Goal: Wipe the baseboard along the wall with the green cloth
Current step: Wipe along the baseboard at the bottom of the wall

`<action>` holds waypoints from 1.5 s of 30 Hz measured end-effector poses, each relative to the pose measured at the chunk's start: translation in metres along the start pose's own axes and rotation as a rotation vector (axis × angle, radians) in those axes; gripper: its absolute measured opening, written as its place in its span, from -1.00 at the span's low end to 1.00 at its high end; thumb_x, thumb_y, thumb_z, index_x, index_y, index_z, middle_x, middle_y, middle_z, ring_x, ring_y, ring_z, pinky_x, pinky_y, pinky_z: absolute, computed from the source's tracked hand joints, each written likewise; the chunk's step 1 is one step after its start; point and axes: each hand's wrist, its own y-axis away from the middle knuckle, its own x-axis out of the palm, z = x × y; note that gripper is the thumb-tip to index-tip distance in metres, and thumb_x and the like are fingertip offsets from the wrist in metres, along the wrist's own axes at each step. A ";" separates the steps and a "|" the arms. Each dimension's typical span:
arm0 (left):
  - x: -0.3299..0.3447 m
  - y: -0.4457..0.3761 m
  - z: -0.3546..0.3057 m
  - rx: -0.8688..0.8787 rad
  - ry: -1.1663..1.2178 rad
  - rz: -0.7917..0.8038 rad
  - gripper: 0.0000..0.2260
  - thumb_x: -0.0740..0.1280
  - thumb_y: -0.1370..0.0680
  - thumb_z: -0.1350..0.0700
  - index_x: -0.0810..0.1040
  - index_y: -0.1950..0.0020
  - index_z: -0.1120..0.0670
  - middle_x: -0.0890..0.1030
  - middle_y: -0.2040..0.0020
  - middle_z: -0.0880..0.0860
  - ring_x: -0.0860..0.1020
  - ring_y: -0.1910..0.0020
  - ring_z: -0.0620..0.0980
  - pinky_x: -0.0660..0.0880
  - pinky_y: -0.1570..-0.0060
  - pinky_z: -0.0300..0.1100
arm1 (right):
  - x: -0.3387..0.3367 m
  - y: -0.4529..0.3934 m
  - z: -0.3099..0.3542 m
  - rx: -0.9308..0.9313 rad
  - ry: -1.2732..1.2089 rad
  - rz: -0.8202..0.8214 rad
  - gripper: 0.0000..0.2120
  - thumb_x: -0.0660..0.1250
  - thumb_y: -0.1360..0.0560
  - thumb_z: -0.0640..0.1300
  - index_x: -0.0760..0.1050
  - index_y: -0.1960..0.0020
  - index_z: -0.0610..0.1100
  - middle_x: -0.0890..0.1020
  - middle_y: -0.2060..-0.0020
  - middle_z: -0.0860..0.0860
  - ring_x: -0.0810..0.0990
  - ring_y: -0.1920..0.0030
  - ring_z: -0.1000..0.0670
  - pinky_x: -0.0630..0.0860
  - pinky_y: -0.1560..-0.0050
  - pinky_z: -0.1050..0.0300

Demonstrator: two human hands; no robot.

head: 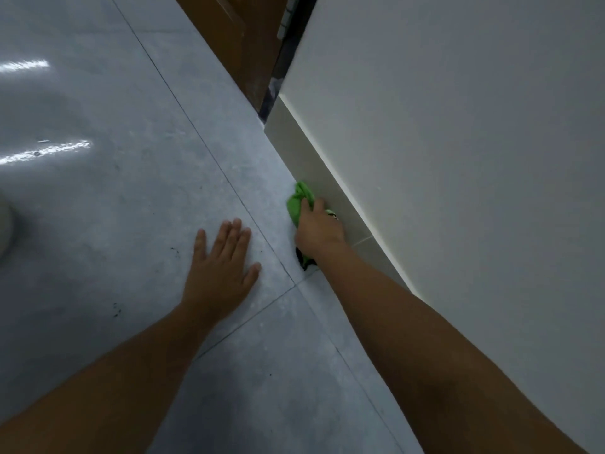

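Note:
A pale cream baseboard runs diagonally along the foot of the white wall, from upper middle to lower right. My right hand is shut on a bunched green cloth and presses it against the baseboard where it meets the floor. A bit of the cloth also shows below my wrist. My left hand lies flat on the grey floor tile, fingers spread, holding nothing, a short way left of the right hand.
The grey tiled floor has dark grout lines and a few small dark specks. A brown wooden door or frame stands past the baseboard's far end. A pale rounded object sits at the left edge.

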 end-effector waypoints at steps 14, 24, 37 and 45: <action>-0.004 -0.001 0.005 0.006 0.014 0.016 -0.36 -0.14 -0.54 -0.22 0.09 -0.50 0.13 0.13 -0.53 0.12 0.08 -0.51 0.07 -0.31 -0.38 0.03 | 0.008 0.123 -0.067 0.045 0.142 -0.112 -0.75 0.21 -0.49 -0.25 0.51 -0.14 -0.11 0.49 -0.17 -0.11 0.53 -0.09 -0.17 0.46 -0.02 0.00; -0.013 -0.005 0.015 0.047 -0.029 0.177 -0.28 -0.40 -0.42 -0.30 -0.28 -0.50 0.04 -0.29 -0.50 0.01 -0.23 -0.51 0.00 -0.29 -0.42 0.03 | 0.021 0.072 -0.088 -0.307 0.798 -0.179 -0.46 -0.10 -0.53 -0.17 0.17 -0.51 -0.15 0.17 -0.52 -0.11 0.08 -0.50 -0.22 -0.41 -0.39 -0.30; 0.002 0.023 -0.063 -0.131 0.065 0.056 -0.36 -0.08 -0.56 -0.18 0.02 -0.53 0.18 0.00 -0.55 0.18 -0.06 -0.52 0.10 -0.32 -0.40 0.12 | 0.094 0.143 -0.099 -0.153 0.202 -0.124 -0.41 -0.15 -0.46 -0.21 0.25 -0.44 -0.32 0.35 -0.39 -0.33 0.36 -0.37 -0.32 0.30 -0.35 -0.18; 0.006 0.030 -0.057 -0.089 0.075 -0.032 -0.34 -0.07 -0.53 -0.21 0.10 -0.52 0.16 0.09 -0.54 0.15 0.00 -0.52 0.06 -0.20 -0.43 0.10 | 0.033 0.042 -0.022 0.020 0.017 -0.053 -0.46 0.03 -0.61 -0.10 -0.04 -0.56 -0.05 0.40 -0.28 -0.29 0.56 -0.04 -0.22 0.38 0.19 0.04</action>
